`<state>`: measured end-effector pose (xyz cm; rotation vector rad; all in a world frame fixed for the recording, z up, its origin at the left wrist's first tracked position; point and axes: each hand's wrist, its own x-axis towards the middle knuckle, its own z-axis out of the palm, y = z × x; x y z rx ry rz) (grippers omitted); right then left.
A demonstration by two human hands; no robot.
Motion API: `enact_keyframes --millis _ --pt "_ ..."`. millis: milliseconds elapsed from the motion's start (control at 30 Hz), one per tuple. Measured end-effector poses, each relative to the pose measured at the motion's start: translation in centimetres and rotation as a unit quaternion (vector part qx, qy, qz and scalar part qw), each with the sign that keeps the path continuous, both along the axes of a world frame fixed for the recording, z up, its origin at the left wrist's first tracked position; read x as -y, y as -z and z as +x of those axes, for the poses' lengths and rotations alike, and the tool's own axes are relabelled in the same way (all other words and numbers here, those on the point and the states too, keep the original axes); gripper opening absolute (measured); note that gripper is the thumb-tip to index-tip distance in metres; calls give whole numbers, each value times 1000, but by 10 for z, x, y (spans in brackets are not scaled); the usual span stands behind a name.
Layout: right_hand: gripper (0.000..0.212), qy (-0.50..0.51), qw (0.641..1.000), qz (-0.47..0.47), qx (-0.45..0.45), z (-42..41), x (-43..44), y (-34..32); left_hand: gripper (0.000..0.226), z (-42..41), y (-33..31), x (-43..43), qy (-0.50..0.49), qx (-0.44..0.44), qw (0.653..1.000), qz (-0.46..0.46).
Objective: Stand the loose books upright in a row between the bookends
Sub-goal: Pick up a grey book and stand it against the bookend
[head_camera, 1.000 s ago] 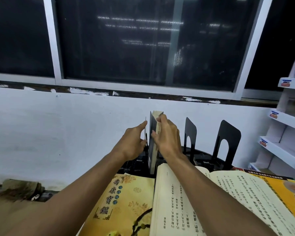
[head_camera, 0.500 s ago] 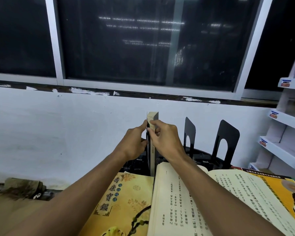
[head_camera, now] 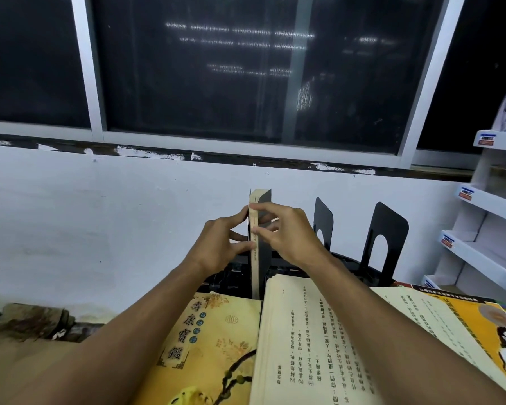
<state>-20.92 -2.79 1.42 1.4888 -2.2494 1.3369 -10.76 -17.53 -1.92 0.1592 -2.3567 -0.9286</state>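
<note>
Head view: left hand [head_camera: 221,244] and right hand [head_camera: 289,238] meet on the upright book [head_camera: 264,264], which stands vertical between them, dark cover toward the right hand. Right hand pinches its near edge between thumb and forefinger. Left hand is not wrapped round anything; loosely bent fingertips press the book's left side. A thin dark plate [head_camera: 250,197] shows just past the left fingertips, maybe a bookend, can't tell.

Two black bookends [head_camera: 387,229] stand to the right of the right hand, apart from the book, so nothing props it on that side.

Risks, my judgement:
- Let go now and the book likely tips toward the right hand's side, into the gap before the nearest bookend.
- The book's foot is hidden behind the open book [head_camera: 319,331] under the right forearm; if it sits on clutter rather than flat tabletop, it slides out.
- The right forearm crosses the open book, so pulling back could drag its pages or knock the standing book.
- The yellow book [head_camera: 211,346] under the left wrist is loose too; an elbow nudge could shift it.
- Pushing the bookends in one-handed may skew the book.
</note>
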Motion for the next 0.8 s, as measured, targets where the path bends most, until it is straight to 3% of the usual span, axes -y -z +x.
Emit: enact_keyframes --millis 533,800 --pt "43 -6 999 -17 29 0 -2 3 74 5 3 -5 -14 -23 1000 7" --pt "61 -2 997 81 1 9 -28 -3 66 17 -1 -15 -45 63 997 -23"
